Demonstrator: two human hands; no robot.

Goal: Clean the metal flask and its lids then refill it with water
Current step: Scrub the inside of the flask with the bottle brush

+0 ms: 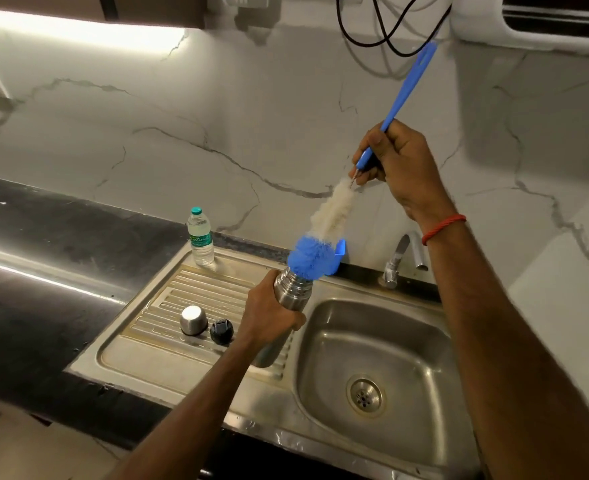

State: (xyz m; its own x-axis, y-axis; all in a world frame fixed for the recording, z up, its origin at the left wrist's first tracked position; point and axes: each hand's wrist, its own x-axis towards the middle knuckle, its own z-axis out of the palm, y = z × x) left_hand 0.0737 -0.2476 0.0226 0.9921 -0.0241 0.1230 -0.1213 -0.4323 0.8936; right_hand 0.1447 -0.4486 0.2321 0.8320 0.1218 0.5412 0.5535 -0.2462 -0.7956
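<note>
My left hand (268, 317) grips the steel flask (287, 289) around its upper body, tilted over the sink's left edge with its open mouth facing up and right. My right hand (397, 161) holds the blue handle of a bottle brush (324, 233). The brush's blue bristle tip sits at the flask's mouth; its white bristles are outside. On the ribbed drainboard (196, 292) stand the steel cup lid (193, 319), upside down, and beside it the black stopper lid (221, 331).
A small plastic water bottle (201, 237) stands at the drainboard's back corner. The steel sink basin (372, 358) with its drain lies below my hands, the tap (398, 261) behind it. Black cables (383, 29) hang on the marble wall. Dark countertop (43, 237) extends left.
</note>
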